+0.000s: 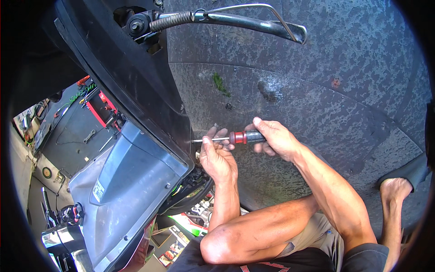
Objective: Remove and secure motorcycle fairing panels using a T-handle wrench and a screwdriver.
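A screwdriver (240, 137) with a red and black handle lies level in front of me, pointing left. My right hand (278, 138) is closed round the rear of its handle. The fingers of my left hand (219, 159) pinch the thin metal shaft near its front. The screwdriver's tip meets the edge of a black plastic panel (149, 97) on a scooter; whatever screw or hole it touches is too small to make out. Just below that edge is a grey-blue plastic cover (136, 170) with small screws along its border.
A metal side stand (235, 19) with a coil spring juts out from the scooter at the top. Worn dark matting (317, 90) covers the floor on the right. A red tool tray (100, 108) and a wrench (89, 136) lie beyond the scooter. My bent knee (222, 242) is below my left hand.
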`<state>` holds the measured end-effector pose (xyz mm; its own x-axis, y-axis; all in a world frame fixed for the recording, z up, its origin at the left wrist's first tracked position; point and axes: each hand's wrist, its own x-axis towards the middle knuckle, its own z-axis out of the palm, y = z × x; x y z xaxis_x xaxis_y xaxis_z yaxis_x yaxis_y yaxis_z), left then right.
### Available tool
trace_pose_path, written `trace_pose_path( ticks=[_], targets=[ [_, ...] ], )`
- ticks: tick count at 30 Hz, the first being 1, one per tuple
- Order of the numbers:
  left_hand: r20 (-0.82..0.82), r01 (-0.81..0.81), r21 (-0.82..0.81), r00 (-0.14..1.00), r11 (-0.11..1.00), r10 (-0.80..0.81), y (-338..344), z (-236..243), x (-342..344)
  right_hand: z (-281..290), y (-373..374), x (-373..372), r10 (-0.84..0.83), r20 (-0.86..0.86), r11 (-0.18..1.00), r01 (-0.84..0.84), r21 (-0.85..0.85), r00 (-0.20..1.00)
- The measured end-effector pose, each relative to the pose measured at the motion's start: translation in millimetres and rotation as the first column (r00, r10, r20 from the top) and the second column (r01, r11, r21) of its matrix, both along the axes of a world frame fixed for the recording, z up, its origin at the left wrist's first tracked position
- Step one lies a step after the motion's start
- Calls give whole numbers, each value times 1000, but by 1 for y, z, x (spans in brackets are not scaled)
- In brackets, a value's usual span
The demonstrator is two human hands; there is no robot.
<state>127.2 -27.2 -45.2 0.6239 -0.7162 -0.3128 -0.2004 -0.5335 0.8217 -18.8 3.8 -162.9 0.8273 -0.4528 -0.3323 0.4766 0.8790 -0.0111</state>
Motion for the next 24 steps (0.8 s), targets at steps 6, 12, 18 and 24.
trace_pose_path(
  ticks=[6, 12, 18, 24],
  targets=[
    [-12, -59, -65, 998, 996, 59, 0, -1, -4, -4, 5, 1, -55, -96, 998, 59, 37, 994],
    [-8, -28, -54, 1000, 998, 27, 2, -1, -4, 5, 12, 14, -360, -303, 930, 367, -36, 883],
    [-78, 49, -36, 996, 998, -52, 7, -1, -1, 22, 9, 21, -273, -275, 920, 334, 205, 922],
    [-4, 23, -73, 1000, 997, -24, 5, -1, -6, 1, 12, 7, -22, -76, 999, 26, 48, 997]
  ],
)
